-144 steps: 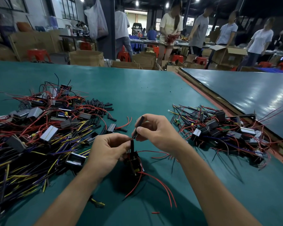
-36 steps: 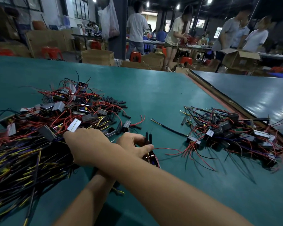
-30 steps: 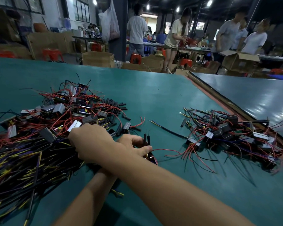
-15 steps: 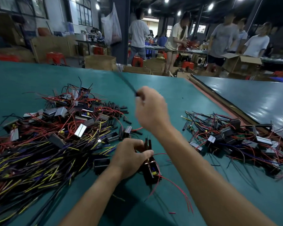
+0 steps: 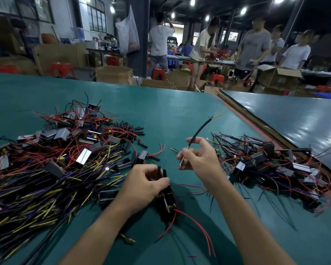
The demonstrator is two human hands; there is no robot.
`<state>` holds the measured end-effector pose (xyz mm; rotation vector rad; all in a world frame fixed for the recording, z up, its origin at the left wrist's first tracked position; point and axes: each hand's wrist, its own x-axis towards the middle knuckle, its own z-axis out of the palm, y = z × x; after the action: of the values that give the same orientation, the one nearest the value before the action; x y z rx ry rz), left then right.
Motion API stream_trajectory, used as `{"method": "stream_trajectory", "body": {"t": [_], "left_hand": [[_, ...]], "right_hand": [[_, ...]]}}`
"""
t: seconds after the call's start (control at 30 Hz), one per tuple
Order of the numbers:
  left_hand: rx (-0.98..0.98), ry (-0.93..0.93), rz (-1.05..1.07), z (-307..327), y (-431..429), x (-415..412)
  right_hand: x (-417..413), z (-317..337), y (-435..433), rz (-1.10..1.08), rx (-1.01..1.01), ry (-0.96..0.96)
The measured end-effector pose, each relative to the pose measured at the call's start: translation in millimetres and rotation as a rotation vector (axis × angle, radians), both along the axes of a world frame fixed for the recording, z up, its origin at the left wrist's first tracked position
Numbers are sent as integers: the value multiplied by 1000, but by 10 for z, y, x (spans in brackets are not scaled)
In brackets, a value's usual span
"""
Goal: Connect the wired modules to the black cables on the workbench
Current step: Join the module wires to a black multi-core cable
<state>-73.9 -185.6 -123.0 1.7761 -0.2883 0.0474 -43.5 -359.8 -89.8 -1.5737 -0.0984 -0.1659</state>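
The left hand point(image 5: 147, 186) grips a wired module point(image 5: 167, 201) over the desk point(image 5: 170, 115), the right hand point(image 5: 201, 159) pinches a black cable point(image 5: 199, 131) beside it — not yet joined, and a large heap point(image 5: 46, 169) awaits at left.

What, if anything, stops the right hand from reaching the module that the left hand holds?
Probably nothing, so yes. The right hand, pinching a black cable, hangs beside the left hand; only bare mat lies between, and the module sticks out uncovered.
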Motion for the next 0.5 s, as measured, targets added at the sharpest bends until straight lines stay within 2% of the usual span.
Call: {"method": "stream_trajectory", "body": {"t": [0.23, 0.5], "left_hand": [[-54, 23, 7, 41, -17, -13], [-118, 51, 9, 70, -10, -34]], "right_hand": [[-75, -11, 83, 248, -83, 84], [-101, 15, 85, 264, -98, 63]]}}
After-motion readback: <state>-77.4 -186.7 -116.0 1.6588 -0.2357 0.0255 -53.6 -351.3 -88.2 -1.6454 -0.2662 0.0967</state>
